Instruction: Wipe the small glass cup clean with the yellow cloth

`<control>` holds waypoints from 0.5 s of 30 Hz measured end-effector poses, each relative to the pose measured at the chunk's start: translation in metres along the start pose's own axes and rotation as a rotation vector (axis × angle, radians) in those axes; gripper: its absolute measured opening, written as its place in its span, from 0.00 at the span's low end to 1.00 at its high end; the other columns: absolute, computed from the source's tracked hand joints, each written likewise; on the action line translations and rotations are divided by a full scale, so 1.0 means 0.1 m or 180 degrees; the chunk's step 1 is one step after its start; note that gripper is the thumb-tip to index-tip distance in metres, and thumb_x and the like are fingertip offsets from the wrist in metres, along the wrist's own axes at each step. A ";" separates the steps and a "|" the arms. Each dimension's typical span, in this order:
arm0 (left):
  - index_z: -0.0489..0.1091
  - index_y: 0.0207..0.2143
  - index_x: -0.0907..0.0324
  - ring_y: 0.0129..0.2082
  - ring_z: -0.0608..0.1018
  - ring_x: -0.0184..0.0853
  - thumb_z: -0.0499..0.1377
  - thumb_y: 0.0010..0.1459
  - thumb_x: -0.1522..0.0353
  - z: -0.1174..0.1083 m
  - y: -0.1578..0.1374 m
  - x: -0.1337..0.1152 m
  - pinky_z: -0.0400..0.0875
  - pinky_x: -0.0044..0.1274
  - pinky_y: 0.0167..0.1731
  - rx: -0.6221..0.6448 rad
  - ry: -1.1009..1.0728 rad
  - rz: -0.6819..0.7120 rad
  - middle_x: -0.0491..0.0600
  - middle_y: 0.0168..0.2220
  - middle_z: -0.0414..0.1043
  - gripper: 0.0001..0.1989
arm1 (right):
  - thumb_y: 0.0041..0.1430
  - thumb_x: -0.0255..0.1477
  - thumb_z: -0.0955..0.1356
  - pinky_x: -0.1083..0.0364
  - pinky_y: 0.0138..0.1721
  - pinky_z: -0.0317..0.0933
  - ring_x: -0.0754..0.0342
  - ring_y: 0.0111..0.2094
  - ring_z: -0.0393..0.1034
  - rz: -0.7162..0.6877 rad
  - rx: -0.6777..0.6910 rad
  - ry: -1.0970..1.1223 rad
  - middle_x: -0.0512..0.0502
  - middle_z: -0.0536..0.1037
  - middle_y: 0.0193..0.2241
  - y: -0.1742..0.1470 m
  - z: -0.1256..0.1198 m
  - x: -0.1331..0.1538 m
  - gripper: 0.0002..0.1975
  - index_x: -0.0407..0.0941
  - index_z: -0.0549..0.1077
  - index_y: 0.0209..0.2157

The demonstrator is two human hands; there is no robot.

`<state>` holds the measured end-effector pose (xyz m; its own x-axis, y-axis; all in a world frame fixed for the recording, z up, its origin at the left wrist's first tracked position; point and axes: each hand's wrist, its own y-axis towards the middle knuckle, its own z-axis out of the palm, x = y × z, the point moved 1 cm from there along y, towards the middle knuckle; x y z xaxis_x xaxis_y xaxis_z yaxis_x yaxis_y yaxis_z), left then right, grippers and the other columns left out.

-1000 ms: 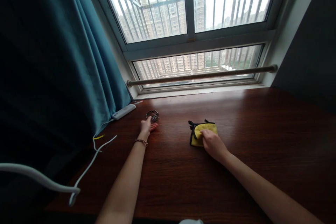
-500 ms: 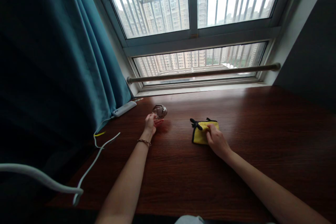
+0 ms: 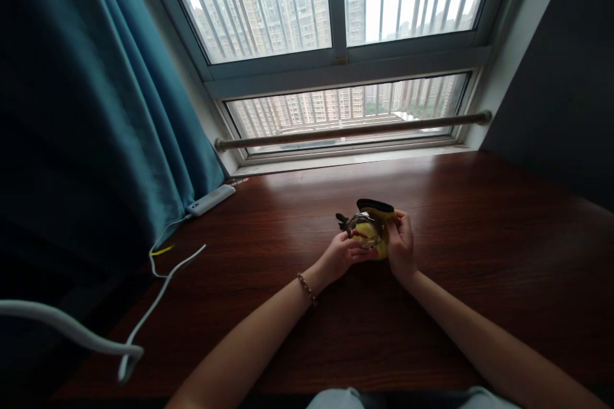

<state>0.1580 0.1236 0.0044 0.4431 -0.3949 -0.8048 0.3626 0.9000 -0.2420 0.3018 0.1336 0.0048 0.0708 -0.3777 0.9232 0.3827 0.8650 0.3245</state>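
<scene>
My left hand (image 3: 341,254) holds a pair of clear glasses (image 3: 359,228) just above the dark wooden table (image 3: 480,249), near its middle. My right hand (image 3: 401,244) grips a yellow cloth with black trim (image 3: 375,223), lifted off the table and pressed against the glasses. Both hands meet in front of me, below the window. A beaded bracelet (image 3: 306,287) sits on my left wrist.
A teal curtain (image 3: 96,108) hangs at the left. A white power strip (image 3: 210,199) lies by it, with white cables (image 3: 158,294) trailing over the table's left edge. A metal rail (image 3: 350,130) runs along the barred window behind the table.
My left hand picked the glasses up from the far left and carried them right to the middle. My right hand lifted the yellow cloth off the table to meet them.
</scene>
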 end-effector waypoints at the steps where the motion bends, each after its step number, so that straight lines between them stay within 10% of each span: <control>1: 0.68 0.40 0.64 0.30 0.82 0.36 0.68 0.45 0.73 0.01 -0.01 0.01 0.77 0.26 0.35 0.0031 0.0068 0.0050 0.54 0.35 0.78 0.19 | 0.62 0.42 0.63 0.54 0.35 0.65 0.52 0.33 0.69 0.0016 0.0107 -0.0020 0.47 0.73 0.33 0.00 0.01 0.02 0.14 0.45 0.65 0.39; 15: 0.64 0.39 0.58 0.37 0.82 0.39 0.72 0.45 0.64 -0.06 -0.04 0.04 0.77 0.29 0.39 -0.0666 0.1375 0.1486 0.51 0.37 0.79 0.23 | 0.62 0.56 0.57 0.50 0.39 0.70 0.45 0.39 0.76 0.0412 0.1074 0.0023 0.39 0.81 0.38 0.00 0.05 -0.09 0.32 0.41 0.73 0.42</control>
<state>0.1535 0.1197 -0.0012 0.1310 0.1149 -0.9847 0.0265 0.9925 0.1194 0.2967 0.1386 -0.0022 0.1056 -0.2592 0.9600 0.0447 0.9657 0.2558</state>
